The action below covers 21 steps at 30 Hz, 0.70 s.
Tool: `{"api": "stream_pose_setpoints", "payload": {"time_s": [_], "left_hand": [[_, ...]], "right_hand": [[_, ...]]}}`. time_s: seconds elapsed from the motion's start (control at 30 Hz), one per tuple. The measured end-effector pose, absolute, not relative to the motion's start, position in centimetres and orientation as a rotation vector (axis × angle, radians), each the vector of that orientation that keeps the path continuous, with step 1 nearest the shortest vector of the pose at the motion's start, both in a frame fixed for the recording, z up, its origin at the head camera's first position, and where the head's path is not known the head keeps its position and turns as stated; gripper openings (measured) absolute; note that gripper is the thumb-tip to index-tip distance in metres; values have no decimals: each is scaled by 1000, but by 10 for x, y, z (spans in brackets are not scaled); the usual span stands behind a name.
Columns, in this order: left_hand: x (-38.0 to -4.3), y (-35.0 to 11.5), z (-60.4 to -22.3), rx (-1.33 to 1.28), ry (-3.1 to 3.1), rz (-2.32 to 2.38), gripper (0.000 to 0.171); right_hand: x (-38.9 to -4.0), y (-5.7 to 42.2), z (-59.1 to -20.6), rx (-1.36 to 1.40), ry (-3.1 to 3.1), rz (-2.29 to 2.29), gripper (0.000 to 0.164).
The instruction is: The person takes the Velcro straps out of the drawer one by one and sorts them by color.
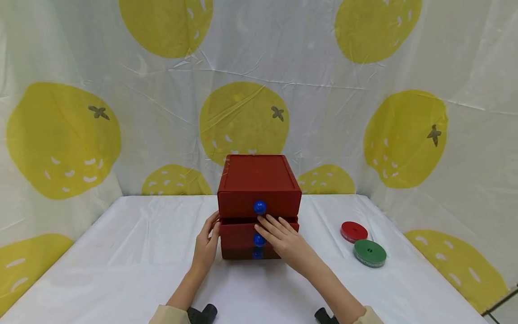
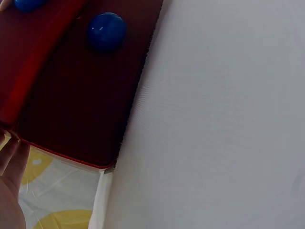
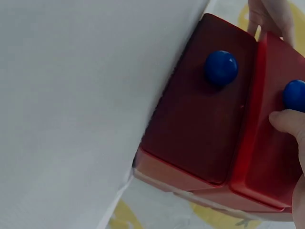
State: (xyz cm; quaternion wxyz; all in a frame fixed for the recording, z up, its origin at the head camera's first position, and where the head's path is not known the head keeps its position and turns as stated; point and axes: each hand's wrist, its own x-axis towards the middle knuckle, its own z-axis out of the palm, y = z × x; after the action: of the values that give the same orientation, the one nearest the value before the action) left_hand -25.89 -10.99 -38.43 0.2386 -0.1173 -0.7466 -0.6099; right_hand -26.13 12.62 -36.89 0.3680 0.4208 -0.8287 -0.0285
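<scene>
A small red chest of drawers (image 1: 259,173) faces me on the table, with blue round knobs on its drawer fronts. The middle drawer (image 1: 236,235) juts out a little, leaving a dark gap under the top drawer. My right hand (image 1: 293,247) lies across that drawer's front with its fingers extended, fingertips just under the top knob (image 1: 260,207). In the right wrist view my thumb (image 3: 285,120) is beside the middle drawer's knob (image 3: 294,95). Along the chest's left side, my left hand (image 1: 206,245) rests with extended fingers. The bottom drawer (image 2: 76,95) sits flush below.
To the right of the chest, a flat red roll (image 1: 354,231) and a flat green roll (image 1: 370,253) lie close together on the white table cover (image 1: 141,252). A pale curtain (image 1: 315,90) with yellow fruit prints surrounds the table's back and sides.
</scene>
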Motion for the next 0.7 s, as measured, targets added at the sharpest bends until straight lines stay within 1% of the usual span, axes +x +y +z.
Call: {"api": "stream_pose_setpoints", "payload": {"time_s": [0.33,0.57,0.7], "left_hand": [[-259,-110,-385,-320,-2063,-1635,35],[-278,-115,-406,-317,-2050,-1677,36],[-280,-115,-410,-332,-2041,-1668,36]], "right_hand": [[-265,129,-371,1109,-2142,-54,69],[-267,132,-371,1089,-2218,-63,71],[-266,133,-371,1073,-2279,-83,72]]}}
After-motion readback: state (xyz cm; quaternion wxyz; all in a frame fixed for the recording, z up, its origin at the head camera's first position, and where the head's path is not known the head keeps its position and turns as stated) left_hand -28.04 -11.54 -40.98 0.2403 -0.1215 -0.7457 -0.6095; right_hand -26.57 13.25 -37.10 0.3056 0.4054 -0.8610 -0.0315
